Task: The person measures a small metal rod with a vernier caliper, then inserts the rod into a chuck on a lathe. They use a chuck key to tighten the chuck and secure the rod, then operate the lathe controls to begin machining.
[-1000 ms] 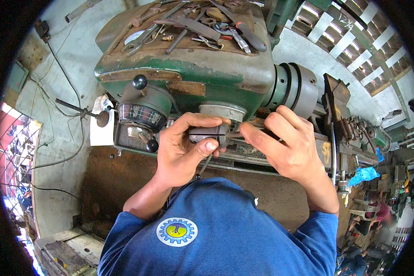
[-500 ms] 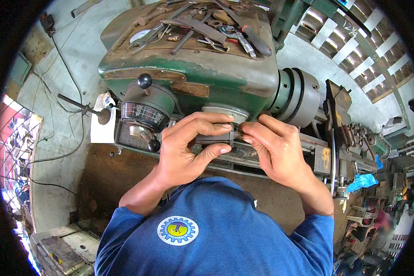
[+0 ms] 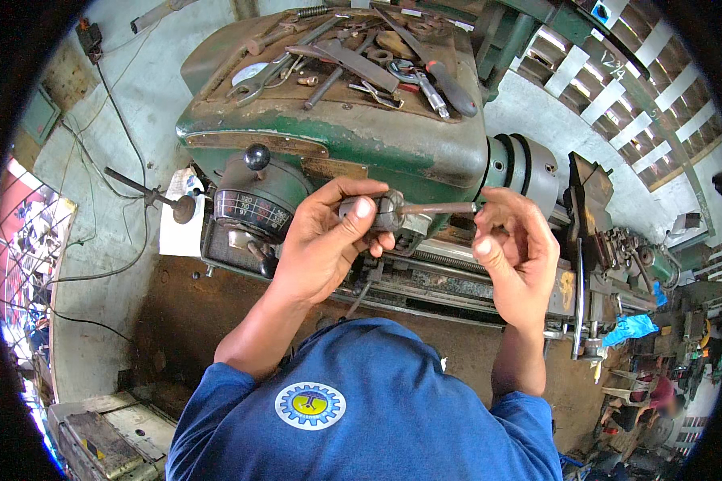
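My left hand (image 3: pixel 322 244) grips a small dark metal cylinder (image 3: pixel 383 212) in front of a green lathe (image 3: pixel 393 144). A thin rusty brown rod (image 3: pixel 437 208) sticks out of the cylinder toward the right. My right hand (image 3: pixel 515 255) holds the far end of that rod between its fingertips. Both hands hover above the lathe's bed and rails (image 3: pixel 449 284), just below the headstock. My blue shirt (image 3: pixel 369 417) fills the lower middle of the view.
Wrenches, a screwdriver and other loose tools (image 3: pixel 353 60) lie on top of the headstock. A round dial with a black knob (image 3: pixel 253 204) sits left of my hands, the chuck (image 3: pixel 529 164) to the right. Cables run down the wall (image 3: pixel 112 160) at left.
My hands were close together around the cylinder; now the right hand has drawn away to the right, with the brown rod exposed between the two hands.
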{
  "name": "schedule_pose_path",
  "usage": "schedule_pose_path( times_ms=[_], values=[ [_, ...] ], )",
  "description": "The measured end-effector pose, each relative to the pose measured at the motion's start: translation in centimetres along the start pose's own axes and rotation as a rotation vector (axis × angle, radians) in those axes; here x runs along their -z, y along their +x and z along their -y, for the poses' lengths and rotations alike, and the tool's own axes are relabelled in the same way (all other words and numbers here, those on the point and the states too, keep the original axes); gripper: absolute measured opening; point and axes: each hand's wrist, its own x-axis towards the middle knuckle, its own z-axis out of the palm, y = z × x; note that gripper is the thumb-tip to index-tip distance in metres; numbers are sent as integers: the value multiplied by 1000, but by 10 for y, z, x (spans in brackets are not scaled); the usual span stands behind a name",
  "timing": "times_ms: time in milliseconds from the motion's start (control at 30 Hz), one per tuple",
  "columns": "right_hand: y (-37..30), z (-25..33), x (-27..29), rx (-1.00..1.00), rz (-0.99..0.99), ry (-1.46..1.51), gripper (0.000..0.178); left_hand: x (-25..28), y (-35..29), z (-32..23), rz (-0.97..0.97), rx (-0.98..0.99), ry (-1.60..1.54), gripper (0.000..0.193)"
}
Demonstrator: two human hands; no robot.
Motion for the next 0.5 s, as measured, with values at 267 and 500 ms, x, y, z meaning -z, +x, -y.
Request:
schedule_pose_path(
  times_ms=[267, 500],
  values=[
    [-3, -25, -22, 217, 57, -463, 27, -19, 1, -4, -5, -624, 707, 46],
    [-10, -34, -34, 430, -45, -538, 47, -38, 10, 4, -3, -765, 901, 37]
  ],
)
